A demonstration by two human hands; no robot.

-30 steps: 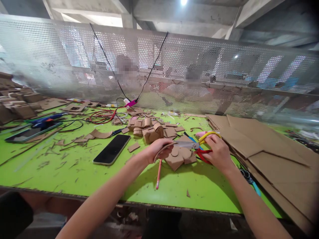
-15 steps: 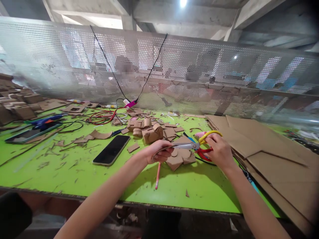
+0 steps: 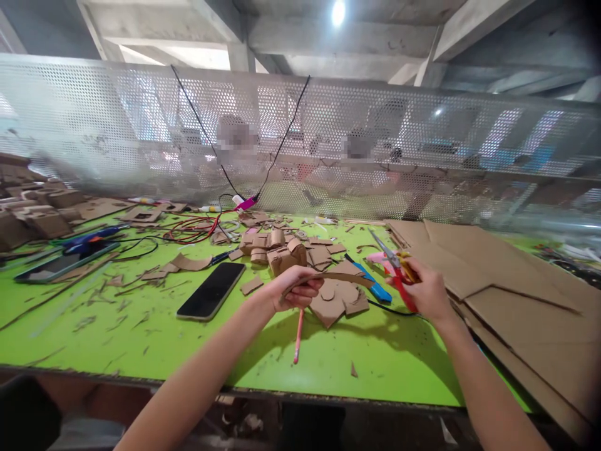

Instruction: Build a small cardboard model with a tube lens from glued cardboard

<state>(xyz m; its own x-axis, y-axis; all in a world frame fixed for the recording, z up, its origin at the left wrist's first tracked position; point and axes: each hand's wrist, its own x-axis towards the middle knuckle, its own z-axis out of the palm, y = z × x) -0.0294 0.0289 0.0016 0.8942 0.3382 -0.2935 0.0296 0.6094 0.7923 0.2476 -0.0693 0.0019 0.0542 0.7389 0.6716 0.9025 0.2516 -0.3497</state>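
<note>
My left hand (image 3: 297,289) is closed on a thin, slightly curved strip of cardboard (image 3: 345,275), which sticks out to the right above the table. My right hand (image 3: 425,291) grips a pair of scissors (image 3: 398,275) with red and yellow handles. Their blades point up and away to the left, apart from the strip. Under the strip lie cut cardboard pieces (image 3: 328,307) and a pink pencil (image 3: 298,335). A blue cutter (image 3: 378,291) rests between the hands. Just behind my left hand sits a small cardboard model (image 3: 284,257).
A black phone (image 3: 211,291) lies left of my left arm. Stacked cardboard sheets (image 3: 530,313) cover the right side. A blue glue gun (image 3: 94,238), red cable (image 3: 195,230) and scraps are spread over the green table (image 3: 188,351). Perforated metal panel (image 3: 300,144) stands behind.
The scissors have moved away from the strip to the right, and their blades have swung upward. More of the strip now shows beyond my left hand. The view has shifted slightly.
</note>
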